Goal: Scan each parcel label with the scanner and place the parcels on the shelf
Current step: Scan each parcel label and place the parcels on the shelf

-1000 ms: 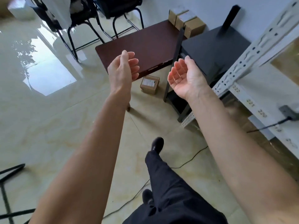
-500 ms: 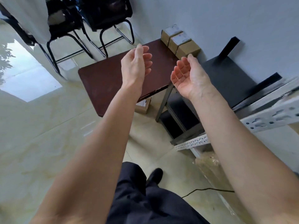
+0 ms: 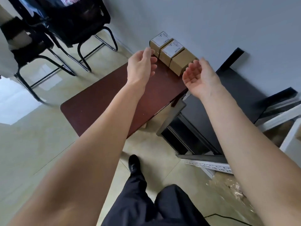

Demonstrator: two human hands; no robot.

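Note:
Three small cardboard parcels stand in a row at the far corner of a dark brown table (image 3: 91,110), against the wall. The far parcel (image 3: 158,42) and the middle parcel (image 3: 171,51) carry white labels on top; the near parcel (image 3: 183,62) shows plain cardboard. My left hand (image 3: 140,66) hovers over the table just left of the row, fingers loosely curved, holding nothing. My right hand (image 3: 199,77) is raised palm-up beside the near parcel, fingers relaxed and empty. No scanner is in view.
A black low stand (image 3: 236,98) sits right of the table. A white perforated shelf frame (image 3: 210,165) runs along the right edge. Black chairs (image 3: 68,30) stand behind the table. My legs and a black shoe (image 3: 134,163) are on the tiled floor, with a cable at the bottom right.
I have stepped closer to the table; both empty hands reached forward and now flank the row of parcels. The parcel under the table is now almost hidden.

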